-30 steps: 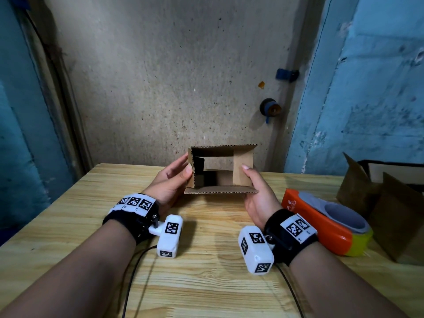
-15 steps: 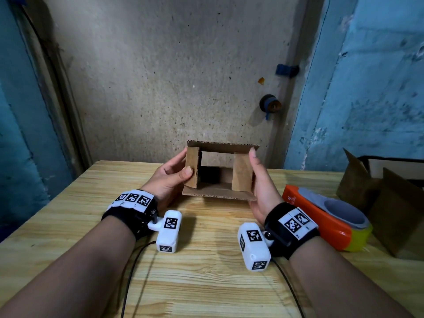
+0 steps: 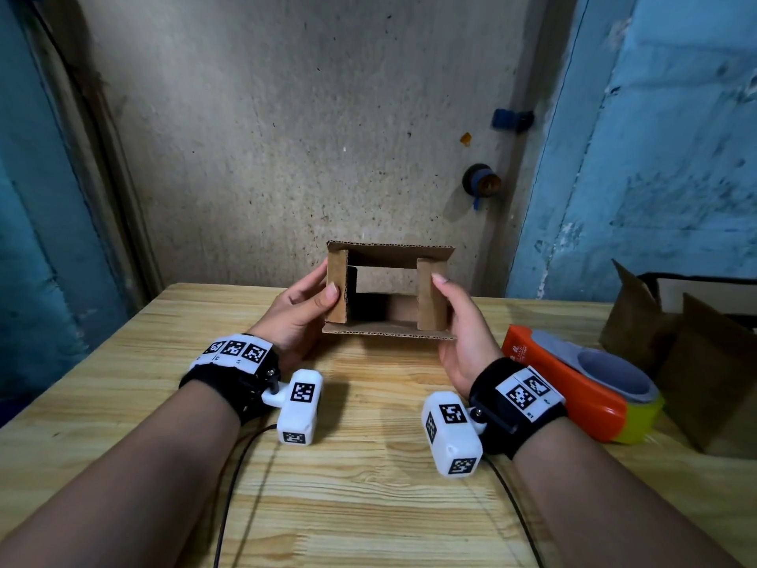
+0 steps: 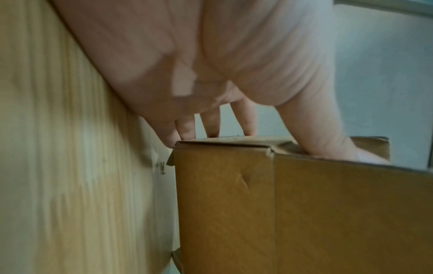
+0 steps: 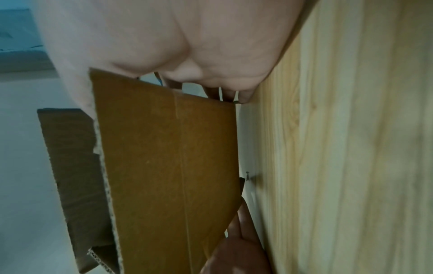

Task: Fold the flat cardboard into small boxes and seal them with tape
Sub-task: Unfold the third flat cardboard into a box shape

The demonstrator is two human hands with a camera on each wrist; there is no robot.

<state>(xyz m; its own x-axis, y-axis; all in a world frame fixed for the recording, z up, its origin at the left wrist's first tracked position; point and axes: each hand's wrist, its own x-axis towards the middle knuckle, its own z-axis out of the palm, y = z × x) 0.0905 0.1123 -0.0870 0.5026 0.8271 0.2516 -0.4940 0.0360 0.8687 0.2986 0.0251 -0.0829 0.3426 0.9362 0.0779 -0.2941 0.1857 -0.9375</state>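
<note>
A small brown cardboard box (image 3: 389, 295) is being held between the two hands, above the wooden table (image 3: 368, 506), with its open end turned toward the person. Its two narrow side flaps are being folded inward across the opening, while the top and bottom flaps are sticking out toward the person, their corrugated edges showing. A dark interior is being seen through the gap between the side flaps, and the far end looks partly open too. In the wrist views the outer faces are plain brown, with a crease line running along each.

The box is being gripped on its left side by the left hand (image 3: 301, 309), the thumb pressed on the left flap and the fingers wrapped behind. Its right side is being gripped by the right hand (image 3: 458, 325), the thumb laid against the right flap and the fingers behind.

An orange tape dispenser (image 3: 573, 383) is lying just to the right of the right wrist. Further right of it, larger brown boxes (image 3: 696, 362) are standing on the table.
</note>
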